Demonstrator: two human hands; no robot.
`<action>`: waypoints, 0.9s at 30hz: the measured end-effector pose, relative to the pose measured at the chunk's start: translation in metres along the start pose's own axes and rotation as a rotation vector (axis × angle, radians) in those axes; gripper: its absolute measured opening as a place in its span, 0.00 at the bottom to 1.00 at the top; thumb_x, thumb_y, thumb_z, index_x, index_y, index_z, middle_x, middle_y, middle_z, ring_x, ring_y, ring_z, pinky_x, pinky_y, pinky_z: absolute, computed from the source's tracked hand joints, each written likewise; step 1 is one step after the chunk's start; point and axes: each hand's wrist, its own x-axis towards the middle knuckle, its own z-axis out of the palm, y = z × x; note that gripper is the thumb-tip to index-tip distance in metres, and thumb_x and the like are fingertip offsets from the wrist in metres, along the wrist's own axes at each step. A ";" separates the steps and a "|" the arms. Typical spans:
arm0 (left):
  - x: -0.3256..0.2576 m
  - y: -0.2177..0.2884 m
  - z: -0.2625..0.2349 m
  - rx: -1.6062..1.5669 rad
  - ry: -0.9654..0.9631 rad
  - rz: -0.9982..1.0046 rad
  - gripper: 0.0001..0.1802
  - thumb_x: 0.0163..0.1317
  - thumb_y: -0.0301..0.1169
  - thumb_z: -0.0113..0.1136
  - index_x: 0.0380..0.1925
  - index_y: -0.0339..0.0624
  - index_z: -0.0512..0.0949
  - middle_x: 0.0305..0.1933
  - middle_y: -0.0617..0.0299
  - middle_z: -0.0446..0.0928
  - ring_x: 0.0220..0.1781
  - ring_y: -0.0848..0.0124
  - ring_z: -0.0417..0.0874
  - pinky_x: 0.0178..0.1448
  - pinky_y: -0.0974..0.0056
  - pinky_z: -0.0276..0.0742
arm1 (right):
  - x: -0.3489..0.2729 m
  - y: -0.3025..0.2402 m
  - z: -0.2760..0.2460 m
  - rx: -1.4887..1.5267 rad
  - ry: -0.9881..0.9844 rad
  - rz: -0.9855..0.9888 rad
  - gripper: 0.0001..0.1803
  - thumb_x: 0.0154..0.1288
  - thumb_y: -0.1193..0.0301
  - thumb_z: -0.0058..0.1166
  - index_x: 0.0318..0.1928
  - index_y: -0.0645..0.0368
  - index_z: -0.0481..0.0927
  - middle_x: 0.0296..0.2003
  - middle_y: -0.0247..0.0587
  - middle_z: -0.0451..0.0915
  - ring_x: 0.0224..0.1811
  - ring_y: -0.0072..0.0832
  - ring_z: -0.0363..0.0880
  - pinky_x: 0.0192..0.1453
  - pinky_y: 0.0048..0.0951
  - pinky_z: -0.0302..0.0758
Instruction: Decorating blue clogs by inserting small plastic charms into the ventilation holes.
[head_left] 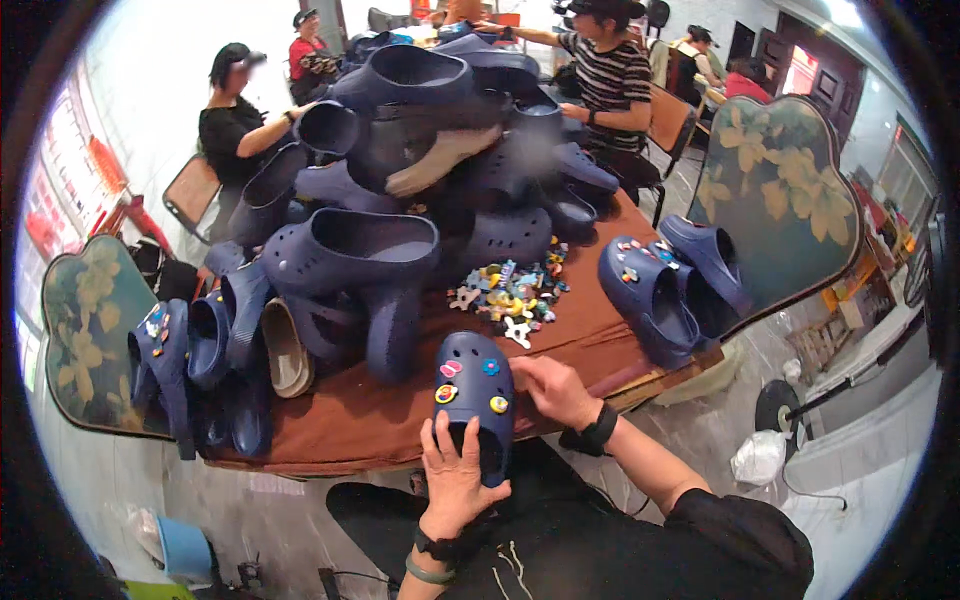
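A dark blue clog [470, 385] lies toe-away at the near edge of the brown table [370, 420], with several small coloured charms stuck on its top. My left hand [452, 480] grips its heel end from below. My right hand [556, 392] rests fingers-down on the clog's right side, next to a yellow charm. Whether it pinches a charm I cannot tell. A heap of loose colourful charms [510, 290] lies just beyond the clog on the table.
A tall pile of dark blue clogs [400, 170] fills the table's middle and left. Two decorated clogs [665, 285] stand at the right edge. Chairs with leaf-patterned backs [775, 190] flank the table. Other people sit at the far side.
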 end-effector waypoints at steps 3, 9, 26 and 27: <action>0.000 0.006 0.001 -0.002 -0.031 -0.005 0.68 0.29 0.48 0.80 0.72 0.50 0.51 0.73 0.36 0.41 0.74 0.34 0.43 0.71 0.35 0.53 | -0.001 0.049 -0.021 -0.137 0.060 0.139 0.09 0.61 0.77 0.54 0.42 0.59 0.81 0.36 0.50 0.82 0.40 0.49 0.81 0.44 0.44 0.77; -0.007 0.006 0.002 0.008 -0.023 -0.004 0.69 0.28 0.47 0.80 0.72 0.50 0.50 0.73 0.36 0.41 0.74 0.34 0.42 0.70 0.35 0.54 | 0.031 0.113 -0.040 -0.282 0.139 0.276 0.08 0.59 0.71 0.60 0.38 0.58 0.81 0.34 0.48 0.82 0.40 0.48 0.81 0.45 0.44 0.77; -0.002 0.002 0.000 0.008 -0.065 -0.027 0.65 0.31 0.52 0.79 0.71 0.52 0.55 0.72 0.37 0.44 0.73 0.34 0.43 0.67 0.34 0.56 | 0.039 0.007 0.025 -0.076 0.135 -0.152 0.09 0.57 0.73 0.66 0.39 0.58 0.84 0.36 0.42 0.82 0.38 0.41 0.82 0.41 0.36 0.80; -0.003 0.004 0.000 0.005 -0.108 -0.023 0.65 0.32 0.54 0.78 0.71 0.51 0.54 0.73 0.35 0.42 0.73 0.32 0.42 0.70 0.33 0.52 | 0.042 0.001 0.024 -0.070 0.148 -0.177 0.09 0.55 0.73 0.67 0.38 0.57 0.84 0.35 0.41 0.82 0.37 0.39 0.82 0.40 0.35 0.80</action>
